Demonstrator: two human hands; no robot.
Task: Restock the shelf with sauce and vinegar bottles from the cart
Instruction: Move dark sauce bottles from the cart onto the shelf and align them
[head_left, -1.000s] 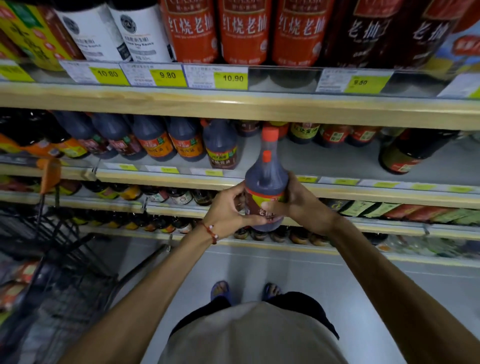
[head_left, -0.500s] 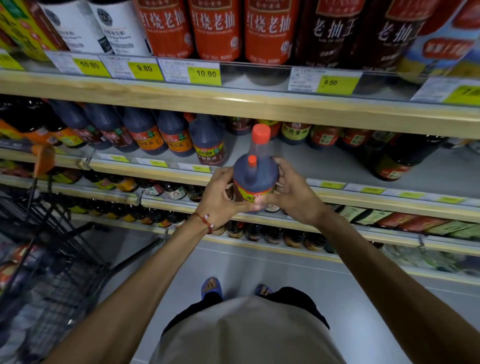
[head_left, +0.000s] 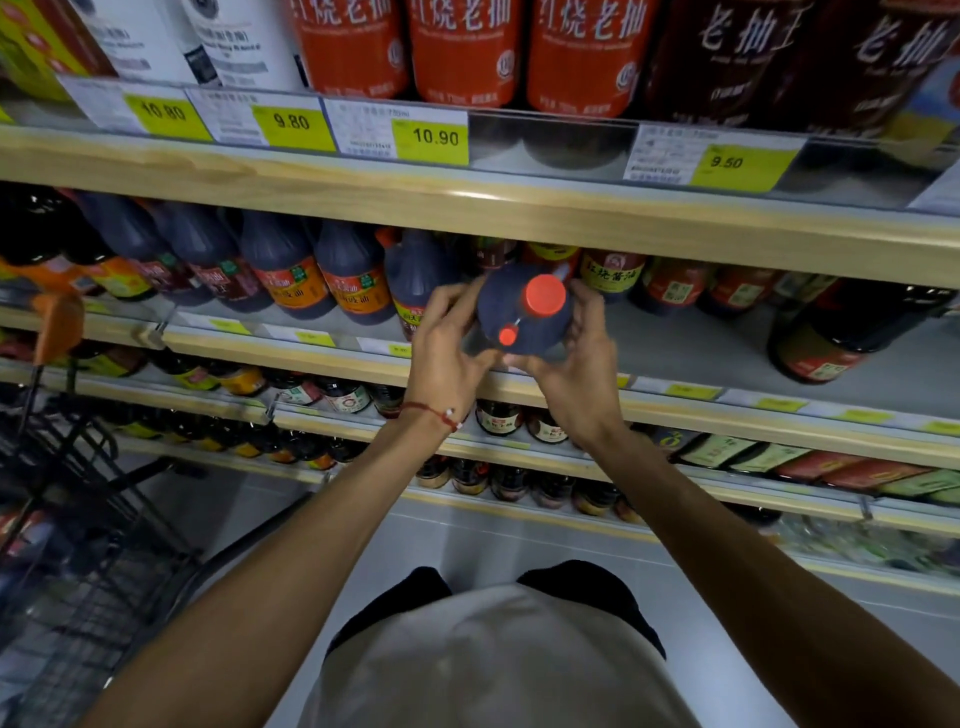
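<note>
A dark sauce bottle (head_left: 519, 312) with a red cap sits between both my hands at the front of the second shelf (head_left: 701, 358). My left hand (head_left: 447, 348) grips its left side, with a red string on the wrist. On the bottle's right side my right hand (head_left: 576, 358) curls around it. The bottle stands just right of a row of similar dark bottles (head_left: 353, 280) with orange labels. Its label is hidden from view.
A black wire cart (head_left: 78, 519) stands at lower left with an orange handle (head_left: 57, 322). Red-labelled bottles (head_left: 462, 47) fill the top shelf above yellow price tags (head_left: 431, 137). A large dark bottle (head_left: 841, 332) stands at right on the second shelf. Lower shelves hold small jars (head_left: 498, 415).
Both hands have carried the bottle up and forward from in front of the shelf edge onto the second shelf; my view has moved closer to the shelves.
</note>
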